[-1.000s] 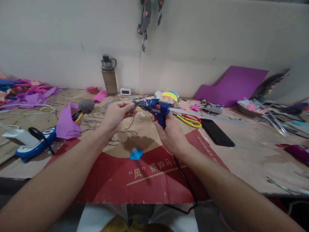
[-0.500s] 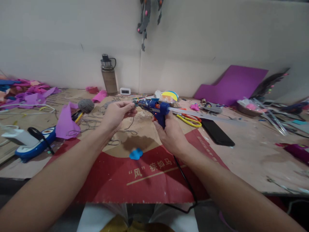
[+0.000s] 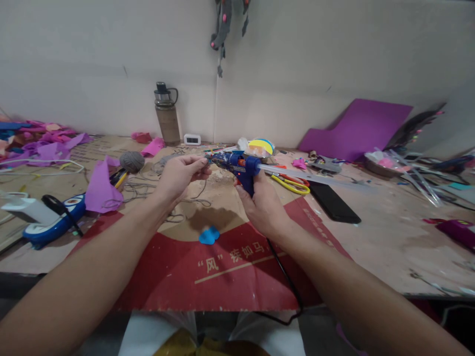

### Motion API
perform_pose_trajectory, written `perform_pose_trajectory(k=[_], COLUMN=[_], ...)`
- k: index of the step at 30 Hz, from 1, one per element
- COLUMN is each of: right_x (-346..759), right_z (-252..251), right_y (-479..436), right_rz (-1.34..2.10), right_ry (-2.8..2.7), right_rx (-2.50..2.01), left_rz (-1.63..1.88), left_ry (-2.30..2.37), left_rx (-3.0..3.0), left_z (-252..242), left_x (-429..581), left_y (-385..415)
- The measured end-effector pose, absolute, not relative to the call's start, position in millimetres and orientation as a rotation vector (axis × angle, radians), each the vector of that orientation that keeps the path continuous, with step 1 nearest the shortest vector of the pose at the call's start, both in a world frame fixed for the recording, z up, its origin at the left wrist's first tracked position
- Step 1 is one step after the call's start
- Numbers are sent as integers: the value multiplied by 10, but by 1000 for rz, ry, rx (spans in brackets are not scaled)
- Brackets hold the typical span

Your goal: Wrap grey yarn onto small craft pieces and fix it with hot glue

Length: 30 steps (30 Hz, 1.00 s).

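My right hand (image 3: pixel 264 205) is wrapped round the handle of a blue hot glue gun (image 3: pixel 243 165), raised above the table with its nozzle pointing left. A long clear glue stick (image 3: pixel 293 173) sticks out of the gun's back end. My left hand (image 3: pixel 185 173) is pinched closed right at the nozzle tip; the small thing between its fingertips is too hidden to name. Below both hands, a blue heart-like cutout (image 3: pixel 209 236) lies on the red and brown cardboard (image 3: pixel 222 282). The gun's black cord (image 3: pixel 284 274) hangs down past the table's front edge.
Left of my hands are a grey yarn ball (image 3: pixel 132 161), purple felt (image 3: pixel 102 190) and a blue power strip (image 3: pixel 55 222). A bottle (image 3: pixel 167 116) stands by the wall. To the right lie yellow-handled scissors (image 3: pixel 291 184), a black phone (image 3: pixel 334 202) and a purple sheet (image 3: pixel 359 128).
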State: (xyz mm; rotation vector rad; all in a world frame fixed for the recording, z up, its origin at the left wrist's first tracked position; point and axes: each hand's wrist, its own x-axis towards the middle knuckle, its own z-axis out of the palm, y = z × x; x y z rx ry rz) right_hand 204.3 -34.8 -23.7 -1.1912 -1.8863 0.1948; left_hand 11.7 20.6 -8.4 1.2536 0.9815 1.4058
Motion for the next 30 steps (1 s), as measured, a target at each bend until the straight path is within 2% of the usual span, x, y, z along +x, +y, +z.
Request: perform_pose_trajectory(k=[30], right_x=[2050], right_z=[-231], right_y=[-373], right_rz=[196], right_ry=[-1890], right_rx=[-1150], left_rz=[1409], left_ry=[1006], left_rx=[1254], left_z=[-67], left_x=[115], left_y=[203])
